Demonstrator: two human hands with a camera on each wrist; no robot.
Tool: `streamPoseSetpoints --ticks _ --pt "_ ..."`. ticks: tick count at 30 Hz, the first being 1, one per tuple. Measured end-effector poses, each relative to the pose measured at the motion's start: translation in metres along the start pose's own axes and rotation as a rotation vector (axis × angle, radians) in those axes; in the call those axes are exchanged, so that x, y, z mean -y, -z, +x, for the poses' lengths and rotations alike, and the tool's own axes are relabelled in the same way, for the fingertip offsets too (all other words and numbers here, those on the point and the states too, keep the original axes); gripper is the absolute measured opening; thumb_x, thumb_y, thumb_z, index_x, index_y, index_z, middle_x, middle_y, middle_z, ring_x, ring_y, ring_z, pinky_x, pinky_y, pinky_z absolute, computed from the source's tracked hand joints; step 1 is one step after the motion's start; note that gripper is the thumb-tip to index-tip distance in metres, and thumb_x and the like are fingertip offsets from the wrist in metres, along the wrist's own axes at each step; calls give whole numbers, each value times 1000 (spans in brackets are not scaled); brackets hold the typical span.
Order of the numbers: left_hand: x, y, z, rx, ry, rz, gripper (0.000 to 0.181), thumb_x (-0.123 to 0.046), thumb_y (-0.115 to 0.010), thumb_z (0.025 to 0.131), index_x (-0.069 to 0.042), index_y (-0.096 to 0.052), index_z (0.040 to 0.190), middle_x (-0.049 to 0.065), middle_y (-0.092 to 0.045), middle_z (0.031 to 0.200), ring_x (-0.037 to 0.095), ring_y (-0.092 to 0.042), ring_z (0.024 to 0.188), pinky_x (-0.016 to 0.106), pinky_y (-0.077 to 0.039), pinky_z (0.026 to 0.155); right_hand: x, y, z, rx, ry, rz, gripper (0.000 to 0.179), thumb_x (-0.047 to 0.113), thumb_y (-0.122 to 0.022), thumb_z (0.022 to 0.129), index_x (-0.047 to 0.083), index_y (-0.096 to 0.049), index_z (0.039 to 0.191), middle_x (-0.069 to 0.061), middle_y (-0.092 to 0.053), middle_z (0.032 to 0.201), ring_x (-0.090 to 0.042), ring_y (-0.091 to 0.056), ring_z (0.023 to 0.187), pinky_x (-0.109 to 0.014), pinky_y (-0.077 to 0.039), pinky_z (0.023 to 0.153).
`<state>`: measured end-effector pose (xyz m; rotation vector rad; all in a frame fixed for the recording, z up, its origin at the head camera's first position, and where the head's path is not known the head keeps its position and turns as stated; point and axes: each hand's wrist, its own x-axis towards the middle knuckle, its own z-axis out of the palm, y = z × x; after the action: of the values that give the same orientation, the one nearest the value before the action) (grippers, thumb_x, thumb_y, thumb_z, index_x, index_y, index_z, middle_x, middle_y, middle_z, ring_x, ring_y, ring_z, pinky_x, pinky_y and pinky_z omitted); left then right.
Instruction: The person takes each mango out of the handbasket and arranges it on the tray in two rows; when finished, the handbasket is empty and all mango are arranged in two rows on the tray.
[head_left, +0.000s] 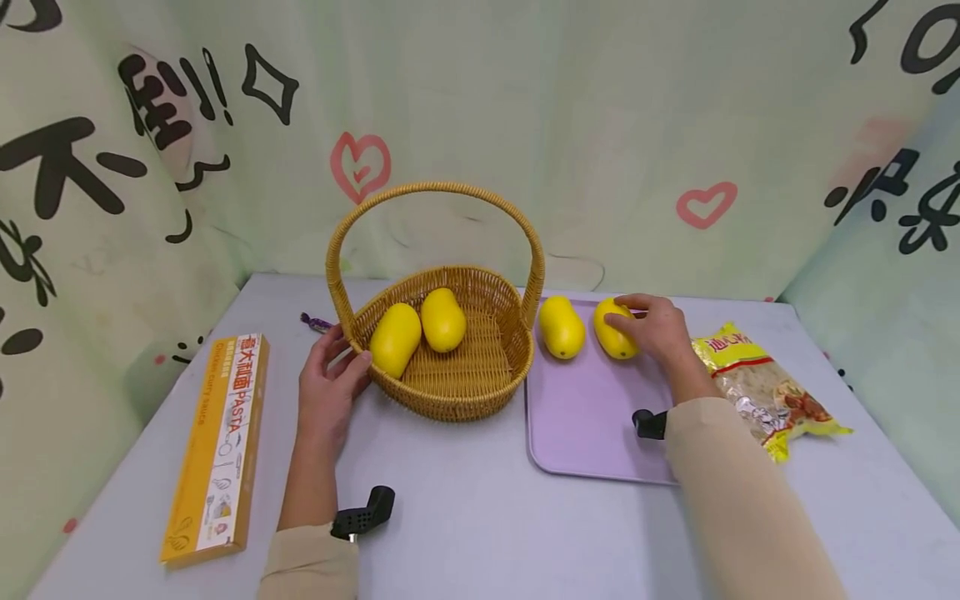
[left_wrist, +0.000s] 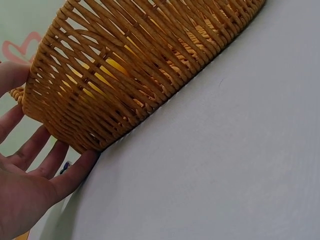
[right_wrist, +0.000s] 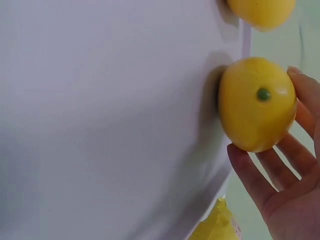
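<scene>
My left hand (head_left: 330, 379) holds the left side of a wicker basket (head_left: 465, 407) with a tall arched handle; in the left wrist view the fingers (left_wrist: 75, 172) lie against its woven wall. Two yellow oblong fruits lie inside the basket, one fruit (head_left: 396, 340) at the left and another fruit (head_left: 443, 320) behind it. On the lilac tray (head_left: 585, 433), my right hand (head_left: 660, 329) grips a yellow oblong fruit (right_wrist: 257, 105), thumb and fingers around its sides. The fruit's green end spot faces the right wrist camera. Beside it lies another yellow fruit (head_left: 562, 327).
A long orange-and-white pasta box (head_left: 217, 450) lies at the left of the white table (head_left: 465, 517). Right of the tray rests a yellow-edged food packet (head_left: 772, 387). Behind the left hand is a small purple wrapped item (head_left: 316, 323). Printed curtains surround the table.
</scene>
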<state>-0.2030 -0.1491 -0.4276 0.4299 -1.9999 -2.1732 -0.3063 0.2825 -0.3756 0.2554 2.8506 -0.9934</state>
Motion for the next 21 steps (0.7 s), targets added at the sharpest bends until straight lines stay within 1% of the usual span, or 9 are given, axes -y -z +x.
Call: streamPoseSetpoints --ticks 4,8,13,17,21 --pt "-2 0 0 4 14 0 67 -20 -71 99 -30 -41 158 3 -44 158 23 -49 143 31 -54 106 -3 -2 0 0 23 -3 66 45 -63 101 14 -45 157 -24 -41 157 -45 -39 141 -57 -44 117" --pt "-4 2 -2 5 14 -11 67 -19 -71 99 -30 -41 158 4 -44 159 23 -49 143 34 -54 107 -4 -4 -1 -2 59 -1 68 48 -61 102 17 -42 159 -25 -37 161 -47 -36 145 -61 -41 118" --pt "-7 1 -2 20 13 -27 68 -19 -71 99 -29 -40 158 4 -44 158 22 -49 142 37 -52 111 -5 -5 -4 -24 37 28 70 52 -60 101 20 -40 160 -23 -33 164 -47 -33 147 -62 -38 119" --pt "-6 0 -2 22 20 -32 67 -19 -71 99 -29 -41 158 3 -44 158 22 -49 141 37 -53 110 -6 -5 -7 -54 40 37 73 54 -60 100 20 -38 161 -22 -32 165 -46 -33 148 -63 -37 119" --pt "-5 0 -2 11 28 -32 67 -18 -71 99 -30 -41 158 2 -44 158 22 -49 142 36 -53 110 -5 -5 -11 -99 77 53 76 53 -61 100 18 -35 162 -22 -32 165 -47 -32 148 -65 -34 120"
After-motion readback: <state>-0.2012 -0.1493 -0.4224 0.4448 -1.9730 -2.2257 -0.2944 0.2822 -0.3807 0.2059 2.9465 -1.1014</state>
